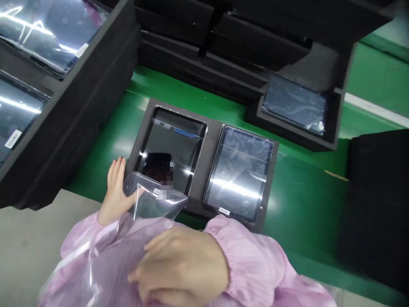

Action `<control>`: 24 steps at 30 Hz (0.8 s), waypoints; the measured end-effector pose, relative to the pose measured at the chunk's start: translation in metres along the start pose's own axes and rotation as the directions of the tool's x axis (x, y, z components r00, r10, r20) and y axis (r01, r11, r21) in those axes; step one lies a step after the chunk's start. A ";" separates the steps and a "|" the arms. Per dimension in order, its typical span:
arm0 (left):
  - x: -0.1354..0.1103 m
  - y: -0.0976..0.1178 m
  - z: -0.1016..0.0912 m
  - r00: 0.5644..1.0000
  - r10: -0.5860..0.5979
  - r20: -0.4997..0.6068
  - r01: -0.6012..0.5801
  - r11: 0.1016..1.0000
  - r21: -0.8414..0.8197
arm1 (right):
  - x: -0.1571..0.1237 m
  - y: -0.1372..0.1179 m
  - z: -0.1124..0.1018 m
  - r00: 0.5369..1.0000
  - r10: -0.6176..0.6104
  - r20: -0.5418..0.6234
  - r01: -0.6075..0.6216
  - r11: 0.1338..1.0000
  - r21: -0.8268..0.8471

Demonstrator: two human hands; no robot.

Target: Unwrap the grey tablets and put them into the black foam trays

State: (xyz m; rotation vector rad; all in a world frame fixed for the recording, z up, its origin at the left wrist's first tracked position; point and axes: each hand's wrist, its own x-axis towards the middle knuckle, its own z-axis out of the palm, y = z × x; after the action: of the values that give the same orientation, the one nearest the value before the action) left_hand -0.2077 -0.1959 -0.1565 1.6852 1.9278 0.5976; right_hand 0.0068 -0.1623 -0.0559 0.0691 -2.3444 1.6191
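My left hand [117, 194] rests at the left edge of a dark foam tray [209, 160], fingers stretched and thumb spread toward the near end of a tablet-like screen panel [179, 147]. A sheet of clear plastic film [156, 207] is lifted off that near end and trails down in front of my pink sleeve and clothing. My right hand [185, 264] is closer to the camera, its fingers curled at the film; the fingertips are partly hidden and blurred. Beside the first panel, a second panel [241, 170] with a filmed, bubbly surface and a white label lies in the tray's right recess.
Stacked black foam trays [83, 85] rise at left, holding shiny panels [41, 30]. More black trays [204, 55] stand along the back; one holds a filmed panel [294, 104]. A black block [380, 204] stands at right on the green tabletop [303, 204].
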 end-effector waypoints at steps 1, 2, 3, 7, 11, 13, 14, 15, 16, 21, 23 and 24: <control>0.000 0.001 -0.001 1.000 -0.008 0.006 0.008 1.000 -0.008 | -0.009 -0.004 -0.003 0.999 -0.027 -0.036 0.030 0.996 0.079; 0.000 0.002 -0.002 1.000 -0.010 0.007 0.010 1.000 -0.015 | -0.019 -0.008 -0.010 0.996 -0.033 -0.081 0.044 0.989 0.138; 0.001 0.003 -0.002 1.000 -0.009 0.005 0.009 1.000 -0.019 | -0.031 -0.012 -0.018 0.993 -0.011 -0.122 0.033 0.983 0.183; 0.001 0.004 -0.004 1.000 -0.012 -0.006 0.012 1.000 -0.012 | -0.078 -0.030 -0.049 0.948 0.266 -0.173 -0.213 0.938 0.275; 0.000 0.005 -0.005 1.000 -0.004 0.003 0.004 1.000 0.020 | -0.101 -0.029 -0.062 0.922 0.334 -0.197 -0.267 0.916 0.300; 0.001 0.008 -0.006 1.000 0.011 0.004 -0.011 0.998 0.062 | -0.104 -0.021 -0.067 0.849 0.337 -0.407 -0.224 0.927 0.300; 0.003 0.011 -0.006 1.000 0.018 -0.002 -0.017 0.996 0.090 | -0.106 -0.015 -0.071 0.742 0.366 -0.562 -0.259 0.929 0.264; 0.005 0.014 -0.007 1.000 0.022 -0.012 -0.021 0.992 0.121 | -0.109 -0.008 -0.077 0.589 0.381 -0.713 -0.349 0.915 0.201; 0.008 0.018 -0.007 0.999 0.021 -0.025 -0.017 0.988 0.153 | -0.115 0.000 -0.083 0.423 0.360 -0.831 -0.490 0.863 0.124; 0.021 0.048 -0.004 0.991 -0.015 -0.134 0.050 0.964 0.261 | -0.176 0.047 -0.126 0.158 0.151 -0.976 -0.955 0.276 -0.112; 0.019 0.062 0.005 0.975 0.035 -0.220 0.029 0.958 0.284 | -0.202 0.062 -0.139 0.145 0.188 -0.971 -0.977 0.180 -0.111; 0.016 0.069 0.012 0.966 0.095 -0.240 -0.019 0.953 0.301 | -0.212 0.067 -0.143 0.149 0.214 -0.965 -0.978 0.174 -0.113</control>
State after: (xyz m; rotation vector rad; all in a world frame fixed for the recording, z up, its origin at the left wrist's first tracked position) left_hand -0.1484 -0.1705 -0.1239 1.9337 2.2477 0.5914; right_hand 0.2263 -0.0320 -0.1258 -1.9229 -1.9538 0.2268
